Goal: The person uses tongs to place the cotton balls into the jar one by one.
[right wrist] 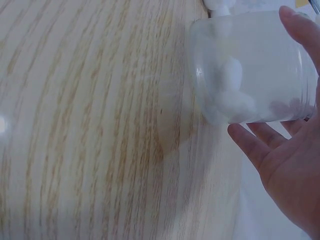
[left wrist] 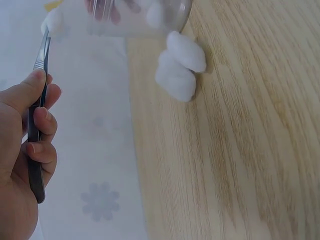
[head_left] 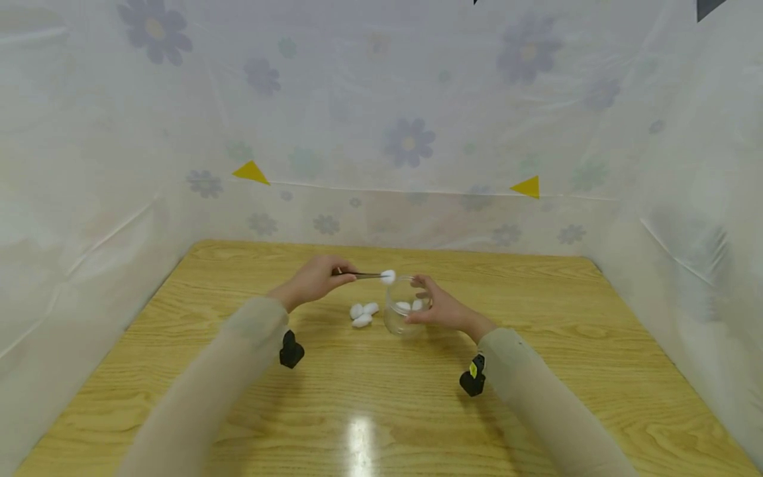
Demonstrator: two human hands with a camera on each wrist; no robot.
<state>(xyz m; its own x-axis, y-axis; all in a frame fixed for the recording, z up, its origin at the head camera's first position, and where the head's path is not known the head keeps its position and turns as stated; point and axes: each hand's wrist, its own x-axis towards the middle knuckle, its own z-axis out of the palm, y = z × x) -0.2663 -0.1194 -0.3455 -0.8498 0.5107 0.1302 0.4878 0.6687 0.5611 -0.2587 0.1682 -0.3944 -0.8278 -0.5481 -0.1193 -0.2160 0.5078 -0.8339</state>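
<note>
My left hand (head_left: 318, 279) grips a pair of dark-handled metal tweezers (left wrist: 37, 125), its fingers curled round the shaft. A white cotton ball (head_left: 388, 277) is pinched in the tips, at the left side of the mouth of a clear jar (head_left: 395, 320). My right hand (head_left: 441, 308) holds this jar from the right, thumb on the near side and fingers on the far side. Inside the jar lie white cotton balls (right wrist: 231, 75), near its bottom. Left of the jar, on the table, sits a small group of cotton balls (head_left: 361, 320).
The wooden table (head_left: 369, 391) reaches back to a flower-printed curtain (head_left: 357, 132), which also hangs at both sides. Two yellow triangles (head_left: 253, 172) mark the back curtain. A black wrist camera (head_left: 291, 350) sits under the left sleeve, another (head_left: 473, 377) under the right.
</note>
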